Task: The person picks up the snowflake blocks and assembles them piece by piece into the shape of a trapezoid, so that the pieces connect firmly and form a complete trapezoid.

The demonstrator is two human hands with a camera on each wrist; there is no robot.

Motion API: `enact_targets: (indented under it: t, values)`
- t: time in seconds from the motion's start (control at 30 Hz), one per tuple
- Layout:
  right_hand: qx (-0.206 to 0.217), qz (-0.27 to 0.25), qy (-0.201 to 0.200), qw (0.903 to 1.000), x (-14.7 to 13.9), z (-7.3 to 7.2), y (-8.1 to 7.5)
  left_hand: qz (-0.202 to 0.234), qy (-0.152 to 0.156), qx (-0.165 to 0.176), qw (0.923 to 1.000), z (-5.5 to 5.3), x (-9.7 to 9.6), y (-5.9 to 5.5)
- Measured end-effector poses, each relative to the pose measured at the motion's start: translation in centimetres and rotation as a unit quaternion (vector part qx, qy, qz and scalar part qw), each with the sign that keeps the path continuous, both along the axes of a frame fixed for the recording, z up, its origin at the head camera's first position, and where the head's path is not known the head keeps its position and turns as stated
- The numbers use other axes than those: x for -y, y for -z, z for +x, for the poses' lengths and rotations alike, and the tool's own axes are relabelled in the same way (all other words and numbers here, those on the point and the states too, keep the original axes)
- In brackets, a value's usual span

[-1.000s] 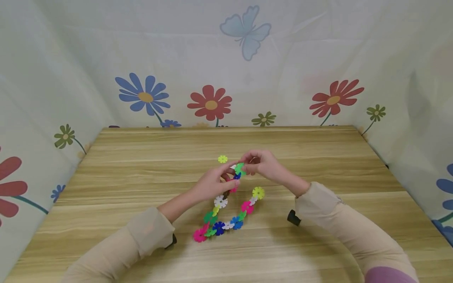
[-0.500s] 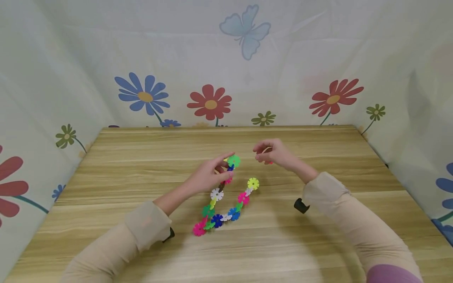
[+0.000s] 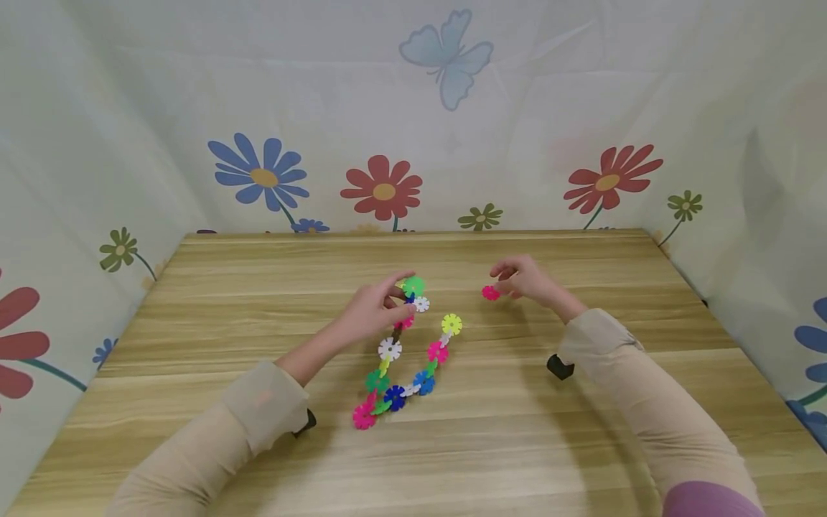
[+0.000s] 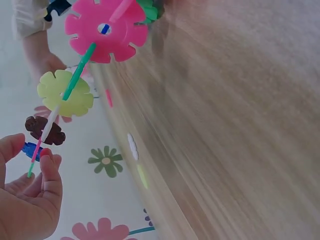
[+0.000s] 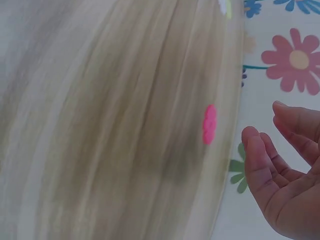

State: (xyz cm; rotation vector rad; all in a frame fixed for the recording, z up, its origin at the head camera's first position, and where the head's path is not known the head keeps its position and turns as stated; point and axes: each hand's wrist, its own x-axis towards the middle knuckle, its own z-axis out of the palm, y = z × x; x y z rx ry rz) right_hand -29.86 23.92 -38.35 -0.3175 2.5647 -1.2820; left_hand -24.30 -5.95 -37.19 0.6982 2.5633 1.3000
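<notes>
My left hand (image 3: 370,310) pinches a chain of interlocking plastic snowflake discs near its far end, at a blue disc (image 4: 33,149) seen in the left wrist view. A green disc (image 3: 414,286) tops that end. From my fingers the chain bends through a white disc (image 3: 390,350) and a pink disc (image 3: 365,416), then back up to a yellow disc (image 3: 451,324) at its other end. My right hand (image 3: 526,278) hovers with loosely bent fingers, thumb apart from them, nothing between. A loose pink disc (image 5: 209,125) lies on the table just left of it.
A loose white disc (image 3: 421,304) lies on the wooden table (image 3: 517,445) beside the chain's held end. A loose yellow disc (image 4: 143,176) shows near it in the left wrist view. A flower-printed curtain (image 3: 530,129) surrounds the table's back and sides.
My right hand has left the chain's green end and moved right, near the loose pink disc. My left hand has shifted slightly left and away with the chain, uncovering the loose white disc.
</notes>
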Motion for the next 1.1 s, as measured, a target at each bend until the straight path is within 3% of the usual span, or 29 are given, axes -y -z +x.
enact_targets:
  t: [0.63,1.1]
  values:
    - [-0.008,0.074,0.016,0.9971,-1.0,-1.7,2.8,-0.018,-0.032,-0.031,0.9988,-0.7,0.7,0.7]
    - [-0.007,0.123,0.005,0.9923,0.2,-1.5,2.9,-0.004,-0.055,0.007,0.9985,-1.0,1.4,1.5]
